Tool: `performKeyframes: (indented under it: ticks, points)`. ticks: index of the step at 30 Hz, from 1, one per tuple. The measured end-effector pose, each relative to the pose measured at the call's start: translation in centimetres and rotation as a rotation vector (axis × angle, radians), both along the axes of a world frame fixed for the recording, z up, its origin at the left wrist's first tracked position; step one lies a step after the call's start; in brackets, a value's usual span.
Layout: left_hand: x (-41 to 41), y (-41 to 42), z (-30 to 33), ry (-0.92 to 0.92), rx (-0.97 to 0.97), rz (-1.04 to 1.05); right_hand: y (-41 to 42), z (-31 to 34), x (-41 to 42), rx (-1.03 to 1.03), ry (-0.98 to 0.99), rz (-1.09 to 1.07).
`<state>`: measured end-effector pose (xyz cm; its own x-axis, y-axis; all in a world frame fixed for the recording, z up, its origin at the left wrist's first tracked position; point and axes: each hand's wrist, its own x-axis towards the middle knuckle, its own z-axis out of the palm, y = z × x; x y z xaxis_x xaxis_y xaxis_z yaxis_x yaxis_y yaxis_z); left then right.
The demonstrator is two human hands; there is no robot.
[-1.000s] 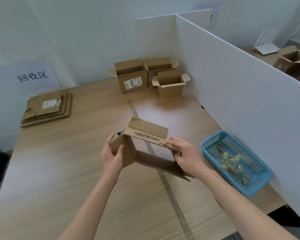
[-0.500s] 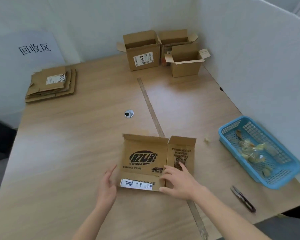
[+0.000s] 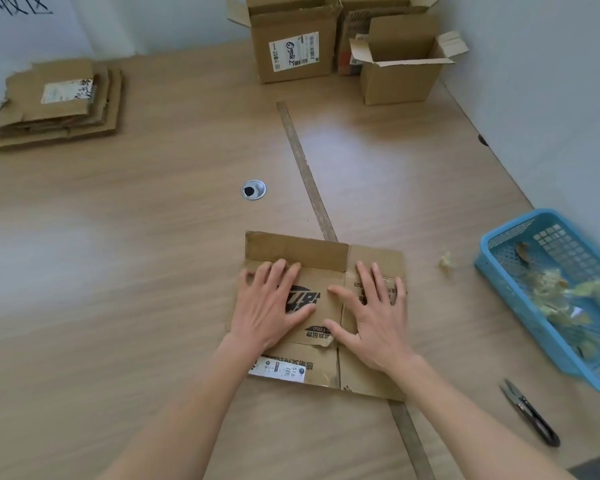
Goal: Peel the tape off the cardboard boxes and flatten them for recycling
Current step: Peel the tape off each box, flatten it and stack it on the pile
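Two flat palms on the job: the left hand [image 3: 269,308] and right hand [image 3: 373,315] press the flattened box [image 3: 321,258] onto the table [image 3: 153,237] near its front edge, fingers spread straight, gripping nothing. Right of it, the blue basket [image 3: 492,258] holds crumpled tape scraps [image 3: 558,296]. Three open boxes [image 3: 293,50] stand at the back, their insides hidden. A stack of flattened cardboard [image 3: 58,105] sits far left.

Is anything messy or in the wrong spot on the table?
Yes, one thing: a small crumpled tape scrap lies on the table, just left of the blue basket that holds the other peeled scraps. The flat box under both hands also has a torn edge near its middle.
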<state>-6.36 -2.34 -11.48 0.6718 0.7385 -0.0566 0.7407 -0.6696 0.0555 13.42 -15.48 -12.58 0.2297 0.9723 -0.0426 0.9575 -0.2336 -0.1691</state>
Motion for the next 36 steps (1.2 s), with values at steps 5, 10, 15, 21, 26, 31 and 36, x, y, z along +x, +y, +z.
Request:
performKeyframes:
  ticks: [5,10,15,21,26,31,36]
  points:
    - [0.6,0.4,-1.0,-0.007,-0.009,0.007,0.4,-1.0,0.7,0.078,-0.049,0.037]
    - [1.1,0.4,-1.1,0.027,-0.03,0.033,1.1,-0.7,1.3,0.042,-0.046,0.07]
    - [1.2,0.6,-1.8,0.008,0.002,0.039,1.4,-0.9,1.7,0.047,-0.047,0.09]
    - [1.2,0.3,-1.0,0.037,-0.058,0.086,1.5,0.0,1.7,-0.032,0.003,0.087]
    - [-1.9,-2.1,0.2,0.033,-0.171,0.268,-1.1,1.3,2.0,-0.089,0.192,-0.137]
    - [-2.8,-3.2,2.8,0.001,-0.277,0.462,-4.0,3.2,1.2,-0.207,0.304,-0.461]
    - [-1.9,-3.5,4.1,-0.107,-0.397,0.607,-3.2,4.5,0.9,-0.109,0.485,-0.492]
